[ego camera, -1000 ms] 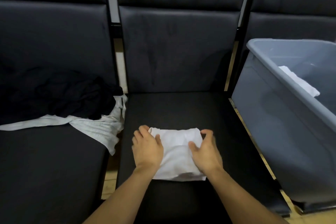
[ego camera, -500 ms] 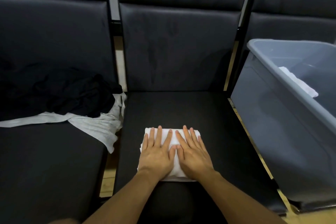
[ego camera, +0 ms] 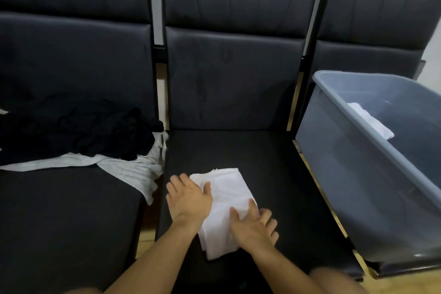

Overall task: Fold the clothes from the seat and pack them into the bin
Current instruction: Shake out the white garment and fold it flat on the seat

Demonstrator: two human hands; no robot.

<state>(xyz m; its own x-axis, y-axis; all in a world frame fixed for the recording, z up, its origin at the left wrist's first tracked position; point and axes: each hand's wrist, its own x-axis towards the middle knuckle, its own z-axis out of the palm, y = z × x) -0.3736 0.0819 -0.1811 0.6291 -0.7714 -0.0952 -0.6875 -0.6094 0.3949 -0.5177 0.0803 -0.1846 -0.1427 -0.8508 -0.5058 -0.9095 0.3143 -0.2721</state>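
Looks like a waiting area/lounge: row of linked black padded seats (ego camera: 229,79) w/ metal frames, wood floor (ego camera: 405,286).

Three dark padded seats stand in a row. The middle seat (ego camera: 274,174) carries a folded white cloth (ego camera: 229,207), lying skewed near its front edge. The left seat (ego camera: 59,222) carries a heap of black clothes (ego camera: 78,131) over a grey striped garment (ego camera: 133,169) (one corner overhangs the seat edge). The right seat (ego camera: 372,270) carries a grey bin (ego camera: 358,162).
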